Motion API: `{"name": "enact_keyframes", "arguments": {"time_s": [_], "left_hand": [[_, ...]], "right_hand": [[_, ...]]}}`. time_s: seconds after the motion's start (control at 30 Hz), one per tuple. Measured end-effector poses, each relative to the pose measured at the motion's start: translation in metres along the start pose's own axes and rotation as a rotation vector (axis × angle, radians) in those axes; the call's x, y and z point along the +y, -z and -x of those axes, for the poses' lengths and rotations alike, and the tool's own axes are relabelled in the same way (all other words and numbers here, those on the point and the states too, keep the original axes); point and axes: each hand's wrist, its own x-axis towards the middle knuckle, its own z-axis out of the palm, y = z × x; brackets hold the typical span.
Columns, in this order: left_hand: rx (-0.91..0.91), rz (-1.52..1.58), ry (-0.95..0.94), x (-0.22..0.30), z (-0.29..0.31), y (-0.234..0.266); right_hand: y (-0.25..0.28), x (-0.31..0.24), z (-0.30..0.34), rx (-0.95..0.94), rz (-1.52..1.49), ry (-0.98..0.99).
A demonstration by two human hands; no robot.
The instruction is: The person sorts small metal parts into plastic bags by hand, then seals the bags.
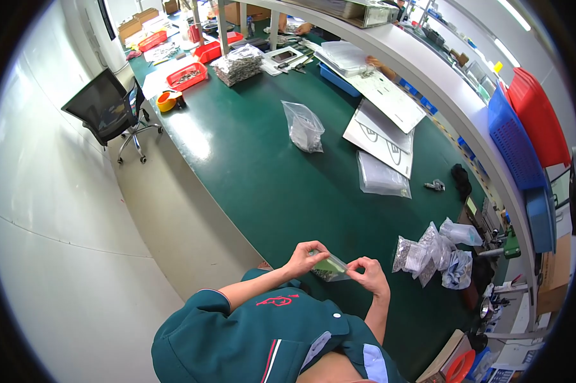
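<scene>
Close to my body, over the near edge of the green table, I hold a small clear plastic bag (330, 270) between both hands. Small grey pieces lie in its bottom, and a yellow-green slip shows inside it. My left hand (307, 258) pinches the bag's upper left edge. On the other side, my right hand (368, 275) grips the top right corner between thumb and fingers. Too little detail shows to name the small pieces in the bag.
Several filled plastic bags (428, 253) cluster at right. A clear bag (303, 127) stands mid-table beside white boards (380, 137). Red trays (187, 76), a stack of packed parts (238, 64) and orange tape (166, 101) lie farther off. A shelf (428, 70) overhangs the right; a chair (112, 105) stands left.
</scene>
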Motion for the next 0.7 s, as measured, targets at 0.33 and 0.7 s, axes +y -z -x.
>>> {"name": "enact_keyframes", "arguments": {"time_s": [0.33,0.7], "left_hand": [[0.02,0.03,0.012,-0.009,-0.005,0.002],[0.131,0.242,0.104,-0.016,-0.01,0.023]], "right_hand": [[0.014,0.015,0.012,-0.026,-0.057,-0.075],[0.053,0.064,0.052,0.226,0.056,-0.361]]}}
